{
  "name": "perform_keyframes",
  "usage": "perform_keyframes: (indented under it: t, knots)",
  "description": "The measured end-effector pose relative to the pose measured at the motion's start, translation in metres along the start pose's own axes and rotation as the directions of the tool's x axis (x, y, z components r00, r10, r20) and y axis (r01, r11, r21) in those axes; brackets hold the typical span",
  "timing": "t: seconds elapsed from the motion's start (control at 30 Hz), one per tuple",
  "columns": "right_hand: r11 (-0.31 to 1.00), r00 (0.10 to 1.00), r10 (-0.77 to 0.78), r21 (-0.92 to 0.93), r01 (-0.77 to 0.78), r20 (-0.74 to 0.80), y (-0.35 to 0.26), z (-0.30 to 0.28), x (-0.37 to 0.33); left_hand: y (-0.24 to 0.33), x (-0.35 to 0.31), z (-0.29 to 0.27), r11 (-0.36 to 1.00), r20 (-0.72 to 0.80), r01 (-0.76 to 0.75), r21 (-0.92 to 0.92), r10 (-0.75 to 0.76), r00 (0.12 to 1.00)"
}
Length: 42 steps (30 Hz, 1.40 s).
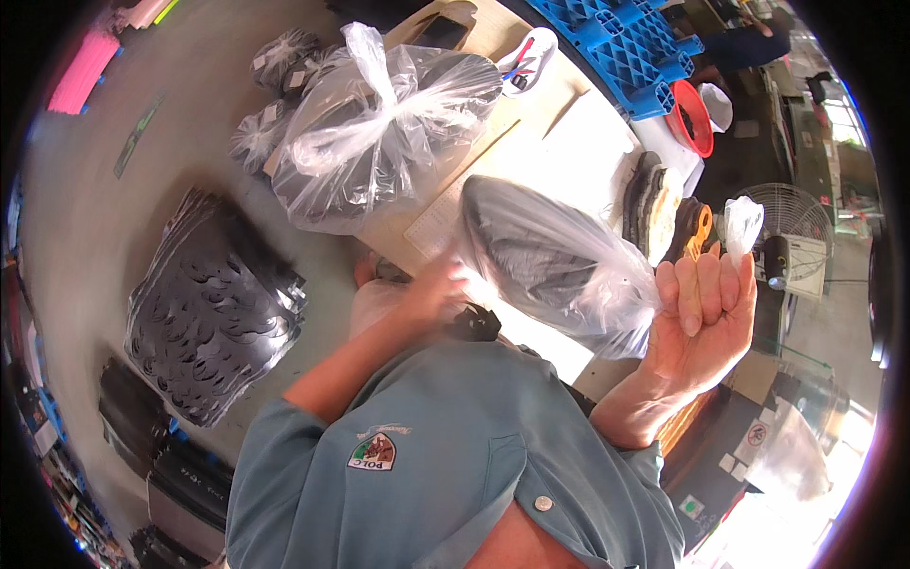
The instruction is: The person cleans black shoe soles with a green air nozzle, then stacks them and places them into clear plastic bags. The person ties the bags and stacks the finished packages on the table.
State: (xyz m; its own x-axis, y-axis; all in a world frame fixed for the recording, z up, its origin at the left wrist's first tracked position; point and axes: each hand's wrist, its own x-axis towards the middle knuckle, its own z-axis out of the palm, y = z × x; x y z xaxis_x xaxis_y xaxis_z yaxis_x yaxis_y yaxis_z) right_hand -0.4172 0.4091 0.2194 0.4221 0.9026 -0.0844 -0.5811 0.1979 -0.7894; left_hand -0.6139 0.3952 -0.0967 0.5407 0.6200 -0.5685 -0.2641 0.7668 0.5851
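Note:
My right hand [706, 305] is raised on the right, its fingers closed round the gathered neck of a clear plastic bag [621, 289]. The twisted end of the bag sticks up above the fingers. Inside lie dark, flat, rounded pieces, and the bag slants across the pale table. My left hand [451, 289] is at the bag's left end, smeared by motion and bright light, so its fingers cannot be made out. A small black piece [476, 323] shows just below it, against my shirt.
A larger knotted clear bag [379, 133] of dark pieces stands on the table's far left. Red-handled scissors [519, 72] lie in a white tray behind. A blue plastic pallet [616, 47], a red bowl [691, 119] and a fan [782, 232] are farther right. Stacked black cut sheets [213, 318] lie left.

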Motion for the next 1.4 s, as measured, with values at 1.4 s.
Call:
perform_keyframes:
  t: [1.4]
  knots:
    - [0.305,0.916,-0.026,-0.870,0.388,0.400,0.084,0.031,0.031,0.176,-0.025,0.101,0.446,0.245,-0.760,0.472,0.762,0.599]
